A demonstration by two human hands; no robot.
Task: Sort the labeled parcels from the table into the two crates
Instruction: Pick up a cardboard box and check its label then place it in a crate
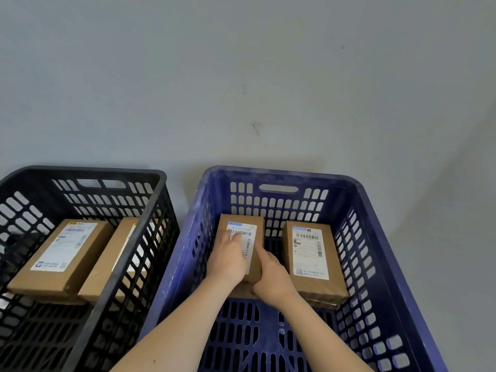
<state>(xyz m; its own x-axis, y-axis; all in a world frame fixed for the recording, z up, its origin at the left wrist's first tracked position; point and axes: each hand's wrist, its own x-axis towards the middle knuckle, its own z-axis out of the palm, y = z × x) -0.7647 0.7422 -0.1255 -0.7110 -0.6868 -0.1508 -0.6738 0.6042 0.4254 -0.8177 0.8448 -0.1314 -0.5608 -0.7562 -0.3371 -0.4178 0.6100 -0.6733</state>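
Parcels of brown cardboard with white printed labels are found in both crates; no table is in view. On the left, the black plastic lattice crate (88, 169) holds two of them side by side toward its far end. One is a flat brown box with a large white label (61, 256), laid label-up. Just to its right is a second brown box (103, 267), partly hidden behind the crate's right rim. They seem to be packed close so that the near floor is left free. Just beside it on the right, the blue plastic lattice crate (281, 171) holds two more. A narrow brown box with a blue-headed white label (251, 245) is held at the far left of this crate, label-up, judged to be in the course of being set down. The left hand (228, 257) is laid on its top, fingers fairly straight over the label, apparently to steady it. Whether the thumb hooks the left edge cannot be told. The right hand (271, 277) is wrapped round the near right edge, thumb on top and fingers curled down into the gap, presumably to guide the box into line. Across that gap, a broader brown box with a long white label (312, 256) lies label-up, untouched.
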